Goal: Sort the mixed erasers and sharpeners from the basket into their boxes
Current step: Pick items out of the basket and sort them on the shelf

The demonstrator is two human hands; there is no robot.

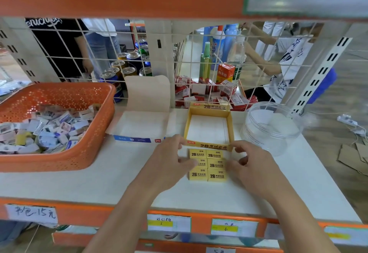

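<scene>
Head view: yellow erasers [207, 165] read "2B".

One view only, ours: head camera, wide-angle. We look forward and down, close over shelf board [119, 183]. Yellow box [209, 145] just right of frame centre; wire grid [79, 58] behind yellow box, aisle beyond it visible.

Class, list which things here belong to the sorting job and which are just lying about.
Job: orange basket, yellow 2B erasers, yellow eraser box, white box, left hand, right hand.
Lying about: drink cans, juice carton, cardboard scraps.
</scene>
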